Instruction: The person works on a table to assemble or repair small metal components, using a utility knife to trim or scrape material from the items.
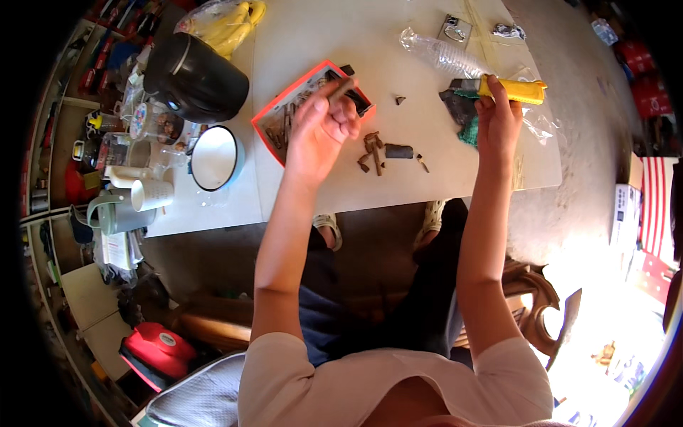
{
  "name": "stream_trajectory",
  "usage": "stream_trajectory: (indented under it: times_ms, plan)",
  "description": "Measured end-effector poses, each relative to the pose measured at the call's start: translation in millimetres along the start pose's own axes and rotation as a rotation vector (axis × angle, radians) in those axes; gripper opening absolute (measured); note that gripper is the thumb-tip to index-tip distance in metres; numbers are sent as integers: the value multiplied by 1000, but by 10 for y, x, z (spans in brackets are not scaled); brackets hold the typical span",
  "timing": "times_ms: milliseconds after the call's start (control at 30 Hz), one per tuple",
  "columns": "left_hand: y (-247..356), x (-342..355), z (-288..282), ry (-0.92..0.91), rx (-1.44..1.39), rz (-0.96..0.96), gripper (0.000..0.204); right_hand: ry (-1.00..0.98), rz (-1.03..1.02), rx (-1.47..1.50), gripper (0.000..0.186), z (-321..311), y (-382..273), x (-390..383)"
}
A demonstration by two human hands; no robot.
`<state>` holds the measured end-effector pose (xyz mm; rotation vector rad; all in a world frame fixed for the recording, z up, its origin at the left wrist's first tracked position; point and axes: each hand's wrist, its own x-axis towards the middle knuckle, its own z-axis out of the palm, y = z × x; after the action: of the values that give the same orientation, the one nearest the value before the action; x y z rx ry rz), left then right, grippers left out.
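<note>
My left hand (321, 135) is closed on a short brown rusty-looking piece (343, 89), perhaps a bolt, above a red open box (293, 87). Inside that box lie several small metal pieces, partly hidden behind the hand. At the right, my right hand (499, 121) grips a long yellow object (525, 91) with a grey end toward the left; its exact kind I cannot make out. A dark and green cloth-like item (461, 107) lies just left of that hand. Between the hands, several rusty bolt-like pieces (373, 151) rest beside a dark grey block (399, 151).
A black rounded appliance (199, 78), a white bowl (213, 158) and a white cup (151, 194) occupy the table's left side. Bananas (231, 32) lie at the back. A clear plastic bottle (437, 53) is behind my right hand. Carved wooden furniture (533, 292) stands below right.
</note>
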<state>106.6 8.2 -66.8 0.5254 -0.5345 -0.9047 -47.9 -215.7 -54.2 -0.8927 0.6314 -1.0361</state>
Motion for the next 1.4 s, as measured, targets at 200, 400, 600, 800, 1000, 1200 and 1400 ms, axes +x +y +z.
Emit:
stream_trajectory:
  times_ms: [200, 400, 600, 800, 1000, 1200, 1400]
  plan:
    - [-295, -1221, 103, 325, 3, -168, 64, -157, -112, -84, 19, 7, -54, 47]
    - [-151, -2449, 404, 481, 62, -383, 59, -270, -104, -200, 34, -784, -172, -879]
    - [-122, -3126, 819, 585, 258, -291, 61, -304, 246, 224, 43, -1052, -105, -2187]
    - [-506, -3493, 1352, 616, 223, -186, 56, -509, 326, 541, 29, -1353, -62, -2704]
    - [-652, -3341, 2049, 451, 314, -68, 55, -451, 437, 512, 10, -1630, -174, -2723]
    - [-101, -2824, 2729, 231, 734, 227, 76, -410, 388, 553, 10, -1882, -276, -2719]
    - [299, -2471, 2665, 194, 941, 300, 62, -400, 337, 555, 10, -2126, -392, -2751]
